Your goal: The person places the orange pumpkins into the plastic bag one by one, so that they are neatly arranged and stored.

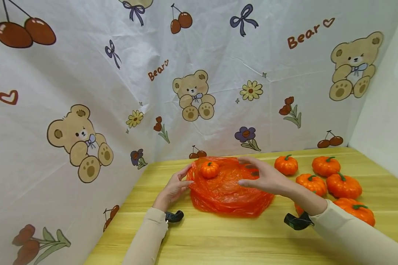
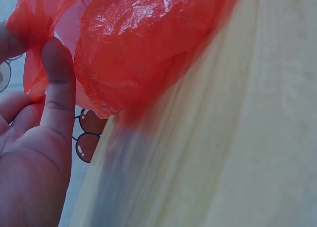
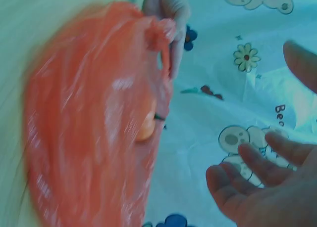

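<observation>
A thin red-orange plastic bag (image 1: pixel 230 198) lies spread on the table, its mouth gaping upward. One small orange pumpkin (image 1: pixel 210 170) with a green stem sits inside, near the bag's far left edge. My left hand (image 1: pixel 175 187) pinches the bag's left rim; in the left wrist view the bunched plastic (image 2: pixel 37 34) runs between thumb and fingers. Over the bag's right side hovers my right hand (image 1: pixel 266 178), fingers and thumb spread apart with nothing between them. The right wrist view shows this hand (image 3: pixel 270 187) apart from the bag.
Several more orange pumpkins (image 1: pixel 344 186) stand in a group on the right of the wooden table (image 1: pixel 212 239). Some are partly hidden behind the right forearm. A bear-patterned cloth (image 1: pixel 215 55) hangs behind and at the left, and a white wall (image 1: pixel 384 125) bounds the right.
</observation>
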`<state>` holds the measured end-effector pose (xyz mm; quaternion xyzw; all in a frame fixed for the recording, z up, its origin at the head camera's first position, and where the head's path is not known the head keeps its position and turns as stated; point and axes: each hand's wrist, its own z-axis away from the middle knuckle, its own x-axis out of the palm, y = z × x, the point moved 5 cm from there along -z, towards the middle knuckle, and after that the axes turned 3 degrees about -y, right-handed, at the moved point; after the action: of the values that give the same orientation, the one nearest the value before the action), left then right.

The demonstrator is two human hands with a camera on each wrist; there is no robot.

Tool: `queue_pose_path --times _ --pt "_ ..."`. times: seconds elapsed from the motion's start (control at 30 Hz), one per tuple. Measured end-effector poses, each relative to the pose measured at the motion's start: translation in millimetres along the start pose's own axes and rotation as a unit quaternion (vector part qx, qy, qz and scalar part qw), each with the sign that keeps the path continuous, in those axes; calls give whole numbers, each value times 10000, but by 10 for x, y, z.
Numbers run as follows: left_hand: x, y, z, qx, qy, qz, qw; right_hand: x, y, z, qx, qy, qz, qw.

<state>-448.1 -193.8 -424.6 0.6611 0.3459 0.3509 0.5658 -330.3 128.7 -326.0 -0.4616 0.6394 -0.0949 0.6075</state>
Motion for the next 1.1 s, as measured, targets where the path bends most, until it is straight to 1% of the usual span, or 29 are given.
queue_pose_path --times 0.1,0.27,0.37,0.57,0.67,0.8,0.97,1.1 --pt "-2 -1 13 -34 15 -9 10000 -39 57 97 -187 -138 -63 9997" --pt "5 -4 25 -42 -23 24 10000 -136 142 278 -388 -217 -82 9990" --pt "-1 -3 19 -28 6 38 10000 -206 190 359 -539 -327 -117 9979" --pt "6 32 30 12 55 34 10000 -376 356 544 -633 -595 112 9962" --pt "4 40 37 8 69 29 10000 -457 408 639 -881 -725 100 9934" --pt "1 46 36 38 57 7 10000 -556 476 751 -1214 -795 18 9894" --pt "3 40 34 32 48 -4 10000 -656 592 885 -1353 -866 70 9870" --pt "3 30 32 21 70 28 10000 -733 694 986 -1426 -1049 -191 9840"
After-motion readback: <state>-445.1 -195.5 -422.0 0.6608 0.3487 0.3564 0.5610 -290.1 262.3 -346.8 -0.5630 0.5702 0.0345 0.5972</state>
